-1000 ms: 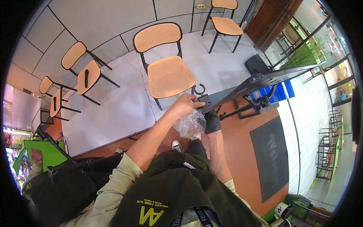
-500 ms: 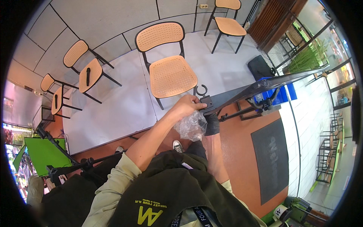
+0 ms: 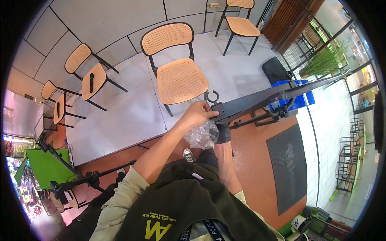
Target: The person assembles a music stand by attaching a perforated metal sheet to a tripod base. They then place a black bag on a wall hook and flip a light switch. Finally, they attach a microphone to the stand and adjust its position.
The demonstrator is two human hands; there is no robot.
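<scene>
My bare left hand [image 3: 196,115] pinches a small black bracket [image 3: 218,111] between thumb and fingers. A C-shaped black clip [image 3: 212,97] sticks up from it. The bracket sits at the near end of a long, dark, flat panel [image 3: 249,105] that reaches away to the right. Just below my left hand hangs crumpled clear plastic [image 3: 202,135]. My right hand [image 3: 222,135], in a black glove, is raised under the panel's near end, beside the plastic. Its fingers are hidden there, so its grip does not show.
Ahead stands a cane-patterned chair [image 3: 180,82] on a pale platform [image 3: 124,100]; two chairs at left carry black objects. Blue bins [image 3: 303,100] are behind the panel. A black jointed stand [image 3: 90,178] is at lower left, near a green panel [image 3: 48,166]. A dark mat [image 3: 287,172] lies at right.
The panel has tilted a little, its upper edge sitting lower; my hands keep nearly the same hold. At lower left, a person in dark clothes has shifted, uncovering more floor behind the stand.
</scene>
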